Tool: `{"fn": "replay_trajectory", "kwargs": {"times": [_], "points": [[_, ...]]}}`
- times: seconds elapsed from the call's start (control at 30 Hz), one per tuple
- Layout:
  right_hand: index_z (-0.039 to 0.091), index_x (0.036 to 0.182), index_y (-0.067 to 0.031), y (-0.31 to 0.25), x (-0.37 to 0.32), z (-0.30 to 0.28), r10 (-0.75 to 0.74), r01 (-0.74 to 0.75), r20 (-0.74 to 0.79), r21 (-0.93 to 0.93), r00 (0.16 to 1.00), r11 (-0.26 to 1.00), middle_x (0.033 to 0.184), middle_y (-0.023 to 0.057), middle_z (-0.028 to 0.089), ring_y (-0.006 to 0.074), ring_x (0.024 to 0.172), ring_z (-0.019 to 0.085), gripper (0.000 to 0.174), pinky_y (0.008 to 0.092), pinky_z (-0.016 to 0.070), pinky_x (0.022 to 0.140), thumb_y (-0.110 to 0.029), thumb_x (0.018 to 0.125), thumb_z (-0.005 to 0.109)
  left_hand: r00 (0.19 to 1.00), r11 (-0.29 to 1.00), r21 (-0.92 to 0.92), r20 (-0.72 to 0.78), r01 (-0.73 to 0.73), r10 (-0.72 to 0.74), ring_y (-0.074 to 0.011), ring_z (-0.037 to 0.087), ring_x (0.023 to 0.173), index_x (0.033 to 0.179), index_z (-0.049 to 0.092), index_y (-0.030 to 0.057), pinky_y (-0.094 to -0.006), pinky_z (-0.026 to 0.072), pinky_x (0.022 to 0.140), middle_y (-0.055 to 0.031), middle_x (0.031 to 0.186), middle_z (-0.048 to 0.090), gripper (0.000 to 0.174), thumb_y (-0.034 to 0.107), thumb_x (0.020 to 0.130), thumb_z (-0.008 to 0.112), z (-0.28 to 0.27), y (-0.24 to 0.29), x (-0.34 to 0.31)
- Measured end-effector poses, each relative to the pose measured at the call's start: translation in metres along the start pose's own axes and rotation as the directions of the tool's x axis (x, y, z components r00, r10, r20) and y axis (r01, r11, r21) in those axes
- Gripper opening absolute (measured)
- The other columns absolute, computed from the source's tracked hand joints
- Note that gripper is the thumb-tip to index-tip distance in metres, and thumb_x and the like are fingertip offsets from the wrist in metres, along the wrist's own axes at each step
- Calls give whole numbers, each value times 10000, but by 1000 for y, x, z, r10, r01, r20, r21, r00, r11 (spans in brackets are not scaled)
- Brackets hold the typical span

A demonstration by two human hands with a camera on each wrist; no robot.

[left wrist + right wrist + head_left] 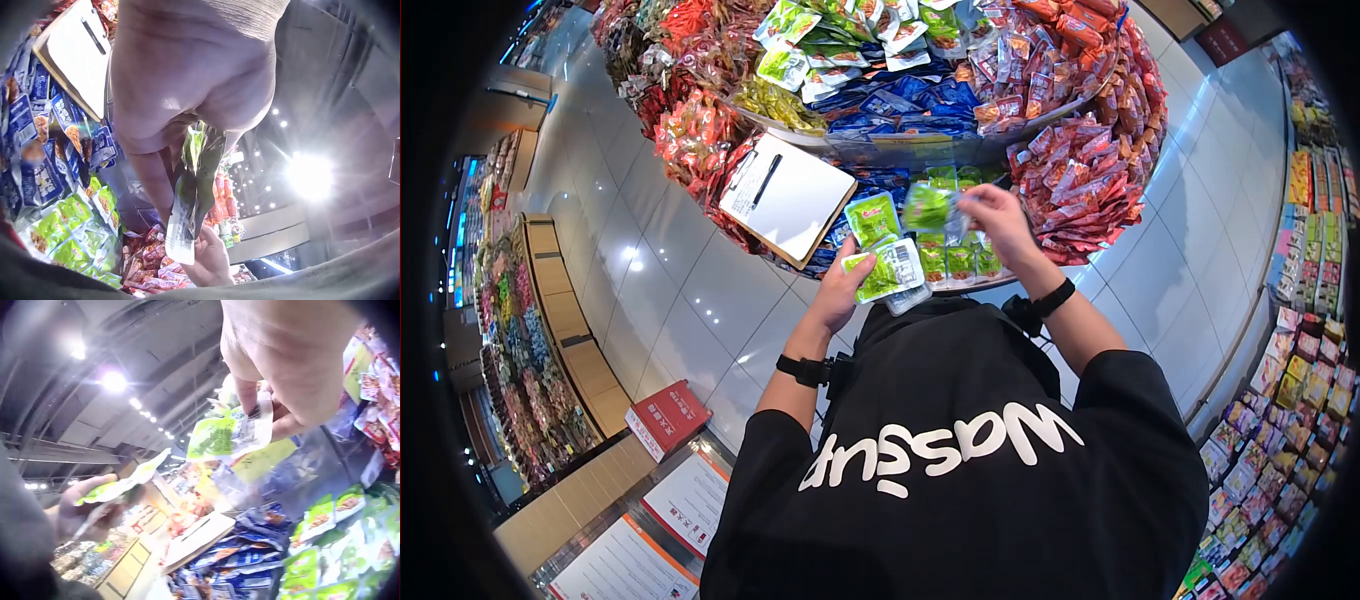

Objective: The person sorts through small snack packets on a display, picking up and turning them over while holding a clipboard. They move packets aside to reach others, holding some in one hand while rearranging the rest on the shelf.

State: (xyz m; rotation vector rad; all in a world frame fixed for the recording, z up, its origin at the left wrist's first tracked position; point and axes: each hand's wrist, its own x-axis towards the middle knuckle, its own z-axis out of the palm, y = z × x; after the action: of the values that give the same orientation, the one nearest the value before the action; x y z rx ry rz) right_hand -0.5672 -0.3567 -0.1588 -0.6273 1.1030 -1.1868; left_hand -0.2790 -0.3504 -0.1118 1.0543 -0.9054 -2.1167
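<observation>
My left hand (832,298) holds a few green-and-white snack packets (892,270), thumb over the top one. In the left wrist view those packets (182,225) hang edge-on between fingers and thumb. A single green snack packet (215,436) is pinched at its white end by my right hand (1000,225); it is blurred in the head view. This packet is raised over the display's lower tier, to the right of the left hand's bundle. Below it, similar green packets (960,263) stand in rows, with blue packets (40,169) beside them.
A clipboard (812,198) with white paper and a black pen (767,182) lies on the display's left side. Red packets (1075,180) heap up at the right. The upper tier (900,150) rises behind. Stocked shelves (1290,400) line the aisle's right side.
</observation>
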Motion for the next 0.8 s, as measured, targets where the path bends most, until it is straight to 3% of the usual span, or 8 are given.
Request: {"fn": "replay_trajectory", "kwargs": {"times": [0.17,0.27,0.33,0.37,0.43,0.53,0.73,0.8], "points": [[667,996,-14,33,58,-69,-489,298,-261,-532,833,792,895,55,727,131,714,677,134,222,505,667,-102,898,691,1000,1000,29,-24,11,-10,-151,525,1235,1455,333,53,-317,455,1008,-92,1388,505,500,137,1003,530,-16,-8,-8],[671,1003,-37,47,71,-81,-619,262,156,-961,770,85,960,117,699,250,896,678,171,303,538,770,-118,852,679,998,1000,17,-56,20,-19,-153,531,1228,1450,338,49,-315,458,1003,-94,1380,509,497,136,1001,533,-21,-6,-18],[668,1018,-49,74,76,-89,-398,257,347,-930,849,-263,1072,126,663,299,1070,621,225,391,519,895,-180,836,656,996,1000,6,-80,26,-26,-155,537,1222,1452,334,47,-315,459,1003,-94,1380,509,503,133,1000,534,-24,-6,-24],[664,1067,-36,84,72,-88,-253,196,261,-947,932,-256,1155,149,638,300,1126,592,285,407,478,965,-218,850,650,995,1000,8,-91,27,-26,-155,541,1217,1455,331,46,-315,460,1002,-94,1381,509,506,131,999,534,-27,-6,-27],[643,1125,-1,99,68,-88,-363,201,318,-924,876,-326,1178,179,633,328,1091,605,362,410,483,954,-214,833,671,994,1000,7,-113,10,-9,-158,545,1215,1460,325,44,-315,461,1005,-95,1385,507,513,125,998,532,-36,-5,-30],[616,1188,7,104,66,-88,-197,91,131,-975,972,-201,1237,191,611,338,1162,571,404,418,461,994,-226,861,651,990,1000,-14,-138,7,-9,-168,527,1241,1476,305,39,-323,454,1023,-99,1398,493,529,107,997,518,-46,-5,-36],[591,1207,-19,99,61,-89,-415,227,320,-939,852,-257,1270,194,588,339,1201,545,379,426,433,1025,-181,866,630,993,1000,7,-118,5,-4,-170,536,1233,1482,297,38,-322,454,1025,-99,1387,506,539,116,999,523,-52,-1,-34],[594,1194,-23,74,50,-56,-478,322,326,-942,816,-94,1265,178,595,339,1175,558,359,428,446,1002,-159,863,635,995,1000,5,-95,25,-24,-167,540,1229,1485,294,38,-320,453,1025,-101,1380,513,543,122,1001,525,-47,5,-32]]}}
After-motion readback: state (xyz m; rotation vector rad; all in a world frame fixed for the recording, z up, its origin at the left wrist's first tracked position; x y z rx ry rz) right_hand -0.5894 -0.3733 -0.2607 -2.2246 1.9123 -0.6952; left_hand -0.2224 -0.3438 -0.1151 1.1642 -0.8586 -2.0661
